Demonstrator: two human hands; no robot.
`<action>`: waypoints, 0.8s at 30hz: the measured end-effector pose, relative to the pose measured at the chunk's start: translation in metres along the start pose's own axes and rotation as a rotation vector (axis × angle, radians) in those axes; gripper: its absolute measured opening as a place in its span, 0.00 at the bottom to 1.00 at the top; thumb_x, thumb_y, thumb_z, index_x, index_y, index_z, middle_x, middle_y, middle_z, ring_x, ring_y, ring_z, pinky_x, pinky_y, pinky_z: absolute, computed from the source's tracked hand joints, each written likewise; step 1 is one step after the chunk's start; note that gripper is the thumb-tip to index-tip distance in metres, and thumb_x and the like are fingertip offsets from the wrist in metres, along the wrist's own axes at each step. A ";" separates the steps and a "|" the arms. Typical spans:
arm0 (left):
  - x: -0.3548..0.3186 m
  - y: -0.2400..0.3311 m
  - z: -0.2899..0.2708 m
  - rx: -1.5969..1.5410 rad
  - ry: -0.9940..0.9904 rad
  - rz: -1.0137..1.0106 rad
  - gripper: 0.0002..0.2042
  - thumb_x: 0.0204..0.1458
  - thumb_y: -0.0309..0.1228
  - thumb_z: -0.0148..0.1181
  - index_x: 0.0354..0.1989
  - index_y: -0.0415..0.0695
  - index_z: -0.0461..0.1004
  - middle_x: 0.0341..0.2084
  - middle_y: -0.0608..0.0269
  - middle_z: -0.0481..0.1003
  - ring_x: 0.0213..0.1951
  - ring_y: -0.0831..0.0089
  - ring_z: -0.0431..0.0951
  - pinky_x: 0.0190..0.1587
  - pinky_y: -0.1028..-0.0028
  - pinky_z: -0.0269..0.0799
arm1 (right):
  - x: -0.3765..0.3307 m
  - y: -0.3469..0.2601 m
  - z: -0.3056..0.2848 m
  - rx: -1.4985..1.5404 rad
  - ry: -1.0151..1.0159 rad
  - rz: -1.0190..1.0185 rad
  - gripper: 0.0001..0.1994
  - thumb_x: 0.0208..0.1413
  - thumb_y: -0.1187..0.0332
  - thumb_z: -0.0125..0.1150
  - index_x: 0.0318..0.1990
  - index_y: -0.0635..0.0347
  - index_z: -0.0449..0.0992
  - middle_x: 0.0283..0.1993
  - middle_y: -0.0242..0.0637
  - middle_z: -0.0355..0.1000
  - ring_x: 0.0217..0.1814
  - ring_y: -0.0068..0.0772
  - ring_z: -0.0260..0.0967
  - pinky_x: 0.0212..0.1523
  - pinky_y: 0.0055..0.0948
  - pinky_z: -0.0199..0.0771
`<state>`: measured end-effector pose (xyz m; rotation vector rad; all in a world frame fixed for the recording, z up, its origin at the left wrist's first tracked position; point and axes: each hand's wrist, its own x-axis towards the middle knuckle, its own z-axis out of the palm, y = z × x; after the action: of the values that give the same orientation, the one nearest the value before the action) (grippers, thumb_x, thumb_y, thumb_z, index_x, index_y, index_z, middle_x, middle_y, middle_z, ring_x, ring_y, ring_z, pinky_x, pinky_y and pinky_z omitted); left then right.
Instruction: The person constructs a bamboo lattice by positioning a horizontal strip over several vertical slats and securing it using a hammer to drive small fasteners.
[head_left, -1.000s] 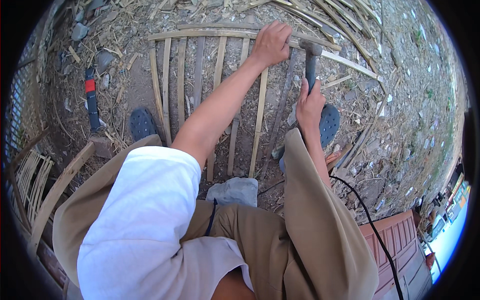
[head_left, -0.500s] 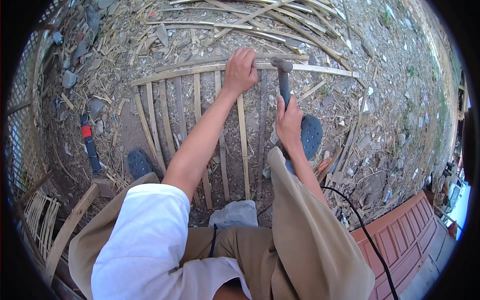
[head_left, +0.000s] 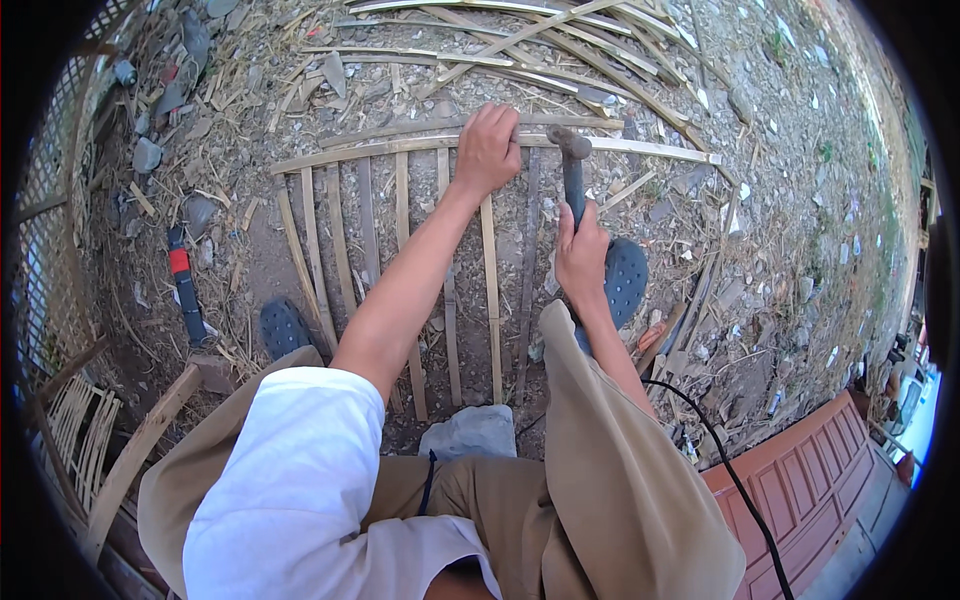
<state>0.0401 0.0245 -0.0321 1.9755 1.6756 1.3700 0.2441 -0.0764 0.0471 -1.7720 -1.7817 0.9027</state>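
Note:
My left hand point(head_left: 488, 150) is closed over the long crosswise strip point(head_left: 350, 153) of light wood; whether its fingers pinch something small is hidden from view. Several narrow slats point(head_left: 492, 290) run from this strip toward me, side by side with gaps between them. My right hand point(head_left: 582, 255) grips a hammer point(head_left: 573, 170) by its dark handle, thumb along the shaft. The hammer's head stands up by the crosswise strip, a little to the right of my left hand. A grey stone block point(head_left: 468, 433) lies at the near ends of the slats.
Loose bamboo strips point(head_left: 560, 50) lie crossed at the far side. A black tool with a red band point(head_left: 184, 285) is on the littered ground at left. A black cable point(head_left: 735, 470) passes my right knee, near a reddish-brown panelled door point(head_left: 800, 480). My shoes flank the slats.
The whole view has shifted slightly, so things appear a little lower and to the right. Both hands keep their holds, and the hammer stays beside the crosswise strip.

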 end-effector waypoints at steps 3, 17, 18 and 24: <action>-0.004 -0.001 -0.001 0.010 0.002 -0.012 0.07 0.46 0.19 0.57 0.33 0.41 0.67 0.30 0.52 0.70 0.38 0.46 0.73 0.41 0.52 0.70 | 0.004 0.004 -0.001 -0.002 0.052 -0.070 0.15 0.78 0.62 0.61 0.48 0.68 0.69 0.25 0.64 0.76 0.31 0.76 0.78 0.28 0.63 0.70; -0.006 0.003 -0.001 -0.008 -0.004 -0.032 0.06 0.48 0.19 0.57 0.33 0.39 0.67 0.30 0.51 0.70 0.38 0.46 0.73 0.41 0.51 0.70 | -0.003 0.002 -0.002 -0.032 0.024 -0.028 0.16 0.79 0.61 0.59 0.49 0.70 0.69 0.25 0.66 0.75 0.31 0.78 0.77 0.29 0.65 0.70; -0.003 0.003 -0.001 -0.016 0.005 -0.023 0.06 0.48 0.19 0.57 0.33 0.39 0.67 0.30 0.52 0.70 0.38 0.47 0.73 0.41 0.51 0.70 | -0.001 0.006 0.000 -0.062 0.011 -0.020 0.16 0.79 0.61 0.59 0.49 0.70 0.69 0.25 0.66 0.75 0.31 0.78 0.77 0.29 0.65 0.70; 0.004 -0.004 0.001 -0.022 0.001 -0.034 0.06 0.48 0.20 0.57 0.33 0.40 0.67 0.30 0.52 0.69 0.38 0.47 0.73 0.41 0.51 0.70 | 0.012 -0.002 -0.001 -0.045 0.047 -0.051 0.18 0.79 0.59 0.59 0.47 0.71 0.69 0.27 0.66 0.77 0.33 0.79 0.78 0.32 0.67 0.73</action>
<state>0.0382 0.0302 -0.0334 1.9250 1.6797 1.3723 0.2429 -0.0643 0.0475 -1.7525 -1.8223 0.8006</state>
